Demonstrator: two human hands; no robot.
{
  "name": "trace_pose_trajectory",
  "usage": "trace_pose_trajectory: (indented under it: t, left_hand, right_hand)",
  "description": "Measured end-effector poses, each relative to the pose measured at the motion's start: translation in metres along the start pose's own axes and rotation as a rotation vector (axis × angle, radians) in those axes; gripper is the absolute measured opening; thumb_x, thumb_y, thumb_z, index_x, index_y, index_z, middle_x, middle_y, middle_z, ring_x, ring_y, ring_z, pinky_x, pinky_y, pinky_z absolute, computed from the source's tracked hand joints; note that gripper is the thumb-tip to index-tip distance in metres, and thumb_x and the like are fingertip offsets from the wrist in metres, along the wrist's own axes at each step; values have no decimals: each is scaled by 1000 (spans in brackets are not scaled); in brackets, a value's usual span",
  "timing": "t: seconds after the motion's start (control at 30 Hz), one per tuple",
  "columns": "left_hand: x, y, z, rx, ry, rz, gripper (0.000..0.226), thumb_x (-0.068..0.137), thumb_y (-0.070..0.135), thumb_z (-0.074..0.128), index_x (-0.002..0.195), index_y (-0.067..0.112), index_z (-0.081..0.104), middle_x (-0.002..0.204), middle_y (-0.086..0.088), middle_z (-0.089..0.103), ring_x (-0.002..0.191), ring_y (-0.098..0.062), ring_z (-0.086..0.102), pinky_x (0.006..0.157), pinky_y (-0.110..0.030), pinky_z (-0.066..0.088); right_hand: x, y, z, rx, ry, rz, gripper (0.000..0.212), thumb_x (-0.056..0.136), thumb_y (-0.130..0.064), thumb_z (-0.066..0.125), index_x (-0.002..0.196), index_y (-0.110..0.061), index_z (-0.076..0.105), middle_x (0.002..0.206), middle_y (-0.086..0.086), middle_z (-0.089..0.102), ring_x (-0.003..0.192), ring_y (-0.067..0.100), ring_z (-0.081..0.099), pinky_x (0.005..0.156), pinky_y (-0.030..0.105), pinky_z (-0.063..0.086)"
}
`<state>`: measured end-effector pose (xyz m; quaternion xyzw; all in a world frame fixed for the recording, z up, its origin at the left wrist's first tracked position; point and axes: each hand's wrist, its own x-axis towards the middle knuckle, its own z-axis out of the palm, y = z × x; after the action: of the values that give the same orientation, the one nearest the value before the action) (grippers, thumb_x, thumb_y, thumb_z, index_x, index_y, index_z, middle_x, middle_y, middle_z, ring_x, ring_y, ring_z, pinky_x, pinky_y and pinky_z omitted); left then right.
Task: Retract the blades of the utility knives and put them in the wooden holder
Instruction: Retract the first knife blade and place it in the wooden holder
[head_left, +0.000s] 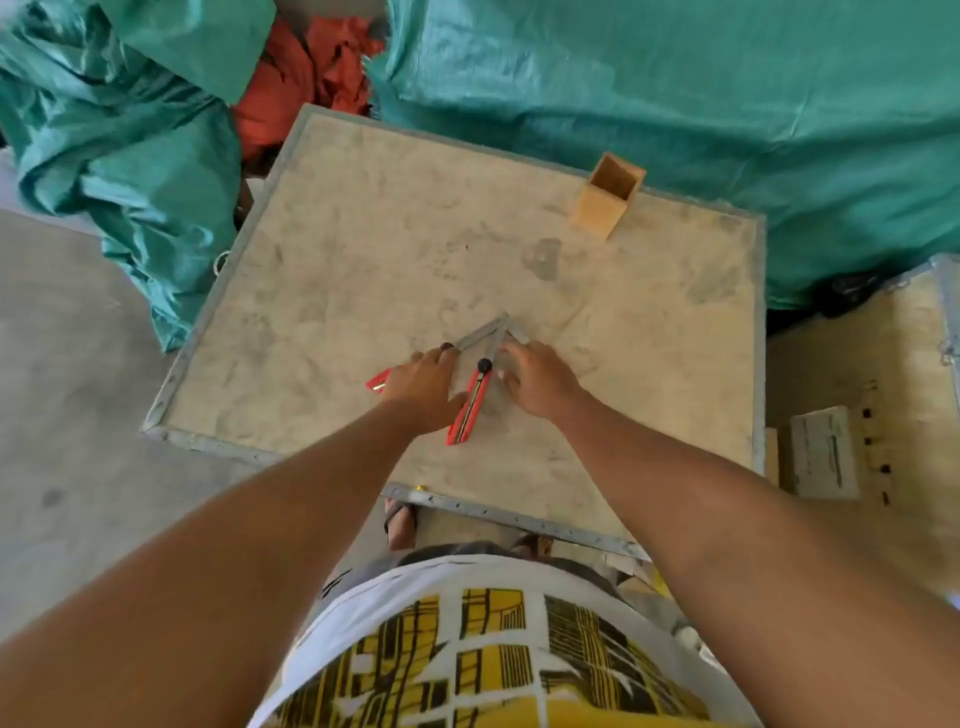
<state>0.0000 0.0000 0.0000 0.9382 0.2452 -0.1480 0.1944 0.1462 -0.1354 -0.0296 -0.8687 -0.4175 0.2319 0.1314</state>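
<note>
Three red utility knives lie on the board with their grey blades extended, the tips meeting in a fan. My left hand (426, 384) lies over the left knife (377, 382), fingers curled on its handle; only the red end and the blade show. The middle knife (470, 410) with a black knob lies free between my hands. My right hand (540, 379) covers the right knife (519, 336), of which just a bit of blade shows past the fingertips. The empty wooden holder (605, 200) stands upright near the far right edge of the board, well away from both hands.
The dusty board table (363, 249) has a metal rim. Green tarpaulin (675, 104) and orange cloth (291, 88) are piled behind and to the left. A wooden crate (883, 364) with a small white box (823, 452) stands at the right. My feet are under the near edge.
</note>
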Motion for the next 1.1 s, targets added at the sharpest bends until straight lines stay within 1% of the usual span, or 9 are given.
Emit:
trace_pose_trajectory:
  t: [0.1, 0.23, 0.47, 0.57, 0.7, 0.8, 0.93, 1.0, 1.1]
  left_hand:
    - [-13, 6, 28, -43, -37, -82, 75, 84, 52, 60, 145, 15, 36, 145, -10, 47, 132, -33, 46, 99, -50, 47]
    - [-21, 16, 58, -86, -54, -113, 78, 79, 52, 71, 139, 14, 40, 138, -11, 47, 126, -34, 47, 94, -50, 52]
    - [-26, 28, 75, -392, 13, -140, 65, 79, 12, 64, 140, 23, 46, 122, -12, 53, 100, -33, 62, 78, -34, 50]
    - [-34, 24, 76, -487, 24, -113, 68, 78, 13, 66, 142, 25, 47, 114, -10, 58, 93, -26, 62, 75, -23, 41]
    - [-43, 17, 71, -422, -8, -40, 66, 81, 22, 69, 144, 19, 46, 101, -8, 68, 93, -26, 63, 76, -24, 41]
    - [-50, 17, 63, -432, -94, -17, 67, 87, 35, 67, 147, 23, 40, 110, -3, 66, 97, -20, 61, 81, -27, 48]
    - [-56, 25, 53, -490, -170, 12, 61, 86, 42, 69, 141, 23, 50, 107, -3, 67, 93, -18, 63, 82, -30, 52]
    - [-56, 28, 50, -518, -157, 17, 61, 84, 42, 72, 139, 23, 52, 107, -4, 66, 93, -19, 63, 83, -32, 53]
    - [-54, 29, 43, -541, -110, 57, 72, 83, 36, 75, 146, 24, 42, 110, -4, 65, 92, -20, 62, 86, -35, 54]
  right_hand:
    - [-4, -2, 17, 156, -57, 17, 42, 97, -23, 60, 139, -16, 57, 114, 19, 66, 104, 37, 64, 88, 41, 53]
    - [-2, -7, 29, 246, -37, 88, 52, 99, -27, 62, 148, -17, 48, 117, 12, 62, 101, 23, 61, 90, 34, 49]
    - [3, -12, 37, 484, 40, 289, 31, 96, -20, 67, 126, -14, 64, 119, 7, 70, 107, 21, 67, 93, 31, 53]
    - [1, -9, 36, 604, 70, 368, 23, 96, -18, 67, 119, -13, 66, 113, 0, 68, 102, 13, 64, 91, 26, 52]
    - [-8, -5, 34, 870, 38, 465, 14, 96, -9, 67, 109, -15, 66, 113, 8, 70, 99, 25, 74, 76, 44, 66]
    - [-18, -2, 29, 873, 21, 443, 23, 96, -8, 66, 117, -16, 68, 109, 4, 71, 92, 22, 76, 73, 42, 67]
    - [-28, 0, 30, 913, 8, 482, 19, 97, -9, 65, 115, -14, 69, 110, 12, 74, 89, 22, 77, 75, 45, 66]
    - [-31, 0, 27, 927, 40, 461, 18, 97, -9, 65, 114, -15, 70, 112, 11, 73, 89, 22, 77, 75, 45, 66]
    - [-31, -2, 14, 950, 119, 392, 19, 97, -10, 66, 113, -17, 71, 110, 7, 72, 88, 23, 77, 75, 46, 66]
